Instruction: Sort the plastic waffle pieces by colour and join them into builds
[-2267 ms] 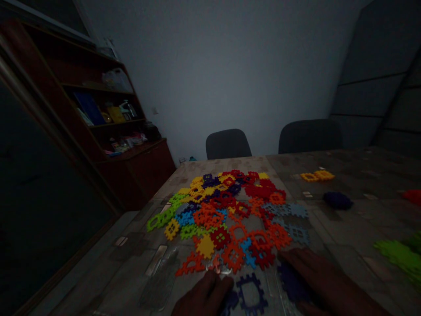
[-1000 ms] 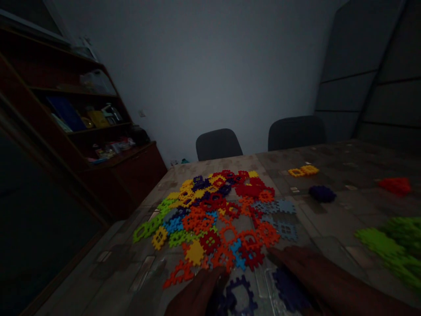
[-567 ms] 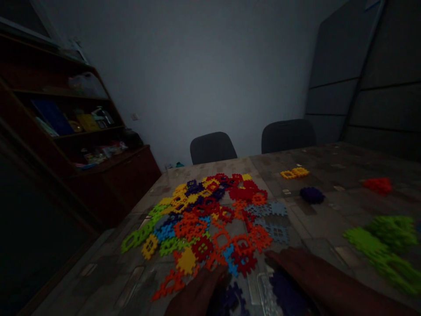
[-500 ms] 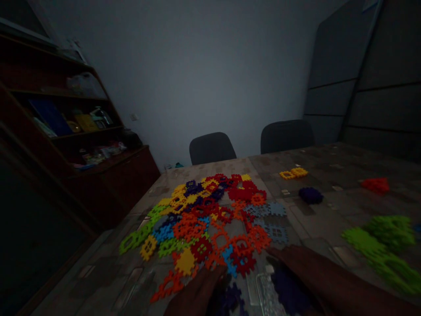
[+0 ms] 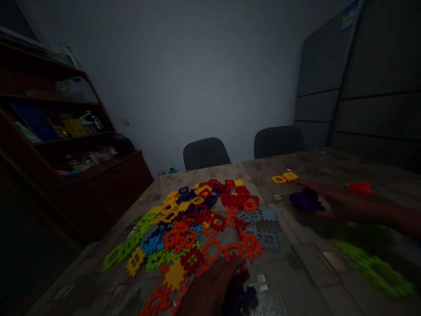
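Note:
My left hand (image 5: 210, 285) is low in the middle of the head view, fingers curled against a purple interlocking building piece (image 5: 243, 299). Its fingertips are partly hidden, and a dark red piece (image 5: 241, 275) shows beside them. Out to the right, my right hand (image 5: 325, 199) is closed around purple interlocking pieces (image 5: 304, 202) at the small purple stack; I cannot separate held piece from stack. A spread heap of toothed pieces in red, orange, yellow, blue and green (image 5: 184, 235) lies beyond my left hand. Grey pieces (image 5: 269, 239) edge its right side.
Yellow pieces (image 5: 284, 177), a red pile (image 5: 361, 188) and green pieces (image 5: 375, 267) lie on the patterned table (image 5: 312, 259). Two dark chairs (image 5: 206, 152) stand behind it. To the left is a wooden shelf unit (image 5: 108, 177). The room is dim.
My right hand has moved from the near edge, with purple pieces, out to the purple stack on the right. My left hand has shifted slightly right. The view has turned a little right.

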The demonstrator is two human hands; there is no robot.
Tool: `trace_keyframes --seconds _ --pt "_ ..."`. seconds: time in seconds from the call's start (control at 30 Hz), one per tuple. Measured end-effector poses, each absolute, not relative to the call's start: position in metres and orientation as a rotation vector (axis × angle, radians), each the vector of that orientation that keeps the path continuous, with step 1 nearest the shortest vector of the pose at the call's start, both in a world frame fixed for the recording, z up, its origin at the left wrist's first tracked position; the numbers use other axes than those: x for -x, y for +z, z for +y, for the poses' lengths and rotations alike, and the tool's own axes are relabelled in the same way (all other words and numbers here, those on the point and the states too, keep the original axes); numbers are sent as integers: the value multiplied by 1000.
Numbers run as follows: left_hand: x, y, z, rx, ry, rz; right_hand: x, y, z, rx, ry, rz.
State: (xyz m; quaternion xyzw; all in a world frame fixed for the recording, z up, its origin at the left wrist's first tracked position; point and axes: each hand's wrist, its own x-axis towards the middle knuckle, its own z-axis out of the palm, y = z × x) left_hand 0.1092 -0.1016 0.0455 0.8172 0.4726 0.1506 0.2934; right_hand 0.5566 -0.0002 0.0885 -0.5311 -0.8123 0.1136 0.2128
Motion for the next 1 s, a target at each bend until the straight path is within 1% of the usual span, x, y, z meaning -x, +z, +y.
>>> trace_keyframes --seconds 0.13,0.3,0.77,1.0 --pt "-154 67 -85 -2256 479 1148 -576 93 37 1504 308 -2270" --pt "-189 88 -65 -2254 537 1121 -580 81 61 1499 345 -2349" --pt "-220 90 -33 -2274 501 1131 -575 72 71 1444 502 -2375" --pt "-237 87 -24 -2247 566 1098 -568 94 50 1457 599 -2133"
